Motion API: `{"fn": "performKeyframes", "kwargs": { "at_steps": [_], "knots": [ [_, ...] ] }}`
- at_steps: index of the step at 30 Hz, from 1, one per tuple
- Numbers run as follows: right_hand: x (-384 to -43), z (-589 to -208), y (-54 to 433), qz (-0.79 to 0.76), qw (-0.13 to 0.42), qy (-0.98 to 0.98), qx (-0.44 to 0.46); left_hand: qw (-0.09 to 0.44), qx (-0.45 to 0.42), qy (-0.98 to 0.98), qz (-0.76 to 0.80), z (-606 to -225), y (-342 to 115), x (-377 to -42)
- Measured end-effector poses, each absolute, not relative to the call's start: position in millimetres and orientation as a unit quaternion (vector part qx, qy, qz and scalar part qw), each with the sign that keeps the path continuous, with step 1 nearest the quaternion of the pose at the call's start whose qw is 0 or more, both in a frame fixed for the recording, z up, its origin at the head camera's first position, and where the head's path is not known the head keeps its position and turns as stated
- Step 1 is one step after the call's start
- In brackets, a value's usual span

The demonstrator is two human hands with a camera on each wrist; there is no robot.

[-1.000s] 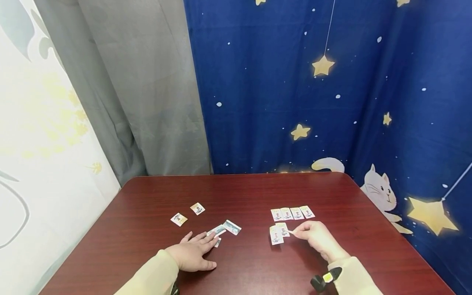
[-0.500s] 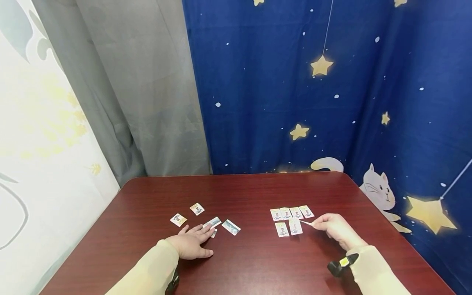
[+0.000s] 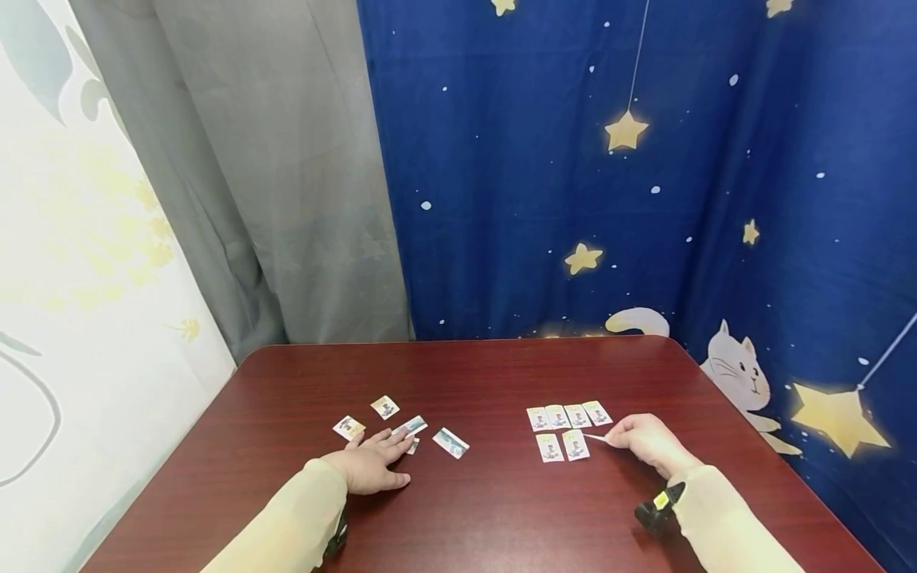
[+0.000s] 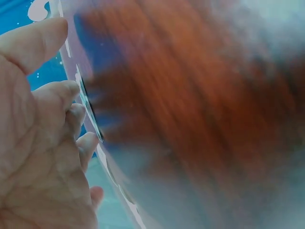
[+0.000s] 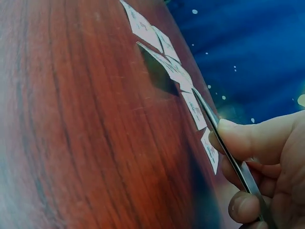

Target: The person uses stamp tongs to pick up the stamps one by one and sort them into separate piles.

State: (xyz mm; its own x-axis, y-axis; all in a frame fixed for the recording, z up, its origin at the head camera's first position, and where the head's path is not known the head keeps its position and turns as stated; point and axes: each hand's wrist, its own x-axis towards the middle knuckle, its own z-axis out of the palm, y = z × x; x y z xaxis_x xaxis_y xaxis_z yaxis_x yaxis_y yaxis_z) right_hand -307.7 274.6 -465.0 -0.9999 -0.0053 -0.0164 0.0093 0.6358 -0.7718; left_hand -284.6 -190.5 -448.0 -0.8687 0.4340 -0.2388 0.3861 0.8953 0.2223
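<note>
My right hand (image 3: 650, 446) pinches slim metal tweezers (image 5: 248, 182) between thumb and fingers. Their tips hold the edge of a small picture card (image 3: 575, 446), whose near end stands off the table with a shadow below it in the right wrist view. Just left of it lies a matching card (image 3: 549, 448), and behind them runs a row of several similar cards (image 3: 557, 416). My left hand (image 3: 368, 464) is spread flat, fingertips over a bluish card (image 3: 414, 425). A small card (image 3: 413, 446) peeks out at its fingers. Another bluish card (image 3: 450, 442) lies to the right.
Two picture cards, one nearer (image 3: 349, 427) and one farther (image 3: 385, 407), lie beyond the left hand. All of this is on a dark red wooden table (image 3: 487, 509). Grey (image 3: 286, 175) and blue star-patterned curtains (image 3: 516, 159) hang behind its far edge.
My right hand has moved right and away, carrying the card from left of the second row to its right side. The left hand has slid leftward and away, the bluish card shifting with it.
</note>
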Motion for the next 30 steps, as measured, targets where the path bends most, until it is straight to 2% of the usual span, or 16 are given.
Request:
{"fn": "performKeyframes", "kwargs": {
  "at_steps": [12, 17, 24, 30],
  "knots": [
    [-307.6, -461.1, 272.2, -0.319, 0.003, 0.948, 0.006, 0.115, 0.221, 0.962, 0.112, -448.9, -206.9, -275.1],
    [-308.3, -460.9, 271.7, -0.304, 0.001, 0.953, 0.005, 0.094, 0.192, 0.971, 0.112, -450.7, -225.1, -275.3],
    [-309.3, -460.7, 271.8, -0.297, -0.001, 0.955, 0.005, 0.113, 0.114, 0.981, 0.106, -444.8, -243.4, -278.6],
    [-309.0, -460.6, 272.3, -0.295, -0.002, 0.955, 0.006, 0.121, 0.097, 0.984, 0.084, -445.2, -250.4, -283.0]
  ]
}}
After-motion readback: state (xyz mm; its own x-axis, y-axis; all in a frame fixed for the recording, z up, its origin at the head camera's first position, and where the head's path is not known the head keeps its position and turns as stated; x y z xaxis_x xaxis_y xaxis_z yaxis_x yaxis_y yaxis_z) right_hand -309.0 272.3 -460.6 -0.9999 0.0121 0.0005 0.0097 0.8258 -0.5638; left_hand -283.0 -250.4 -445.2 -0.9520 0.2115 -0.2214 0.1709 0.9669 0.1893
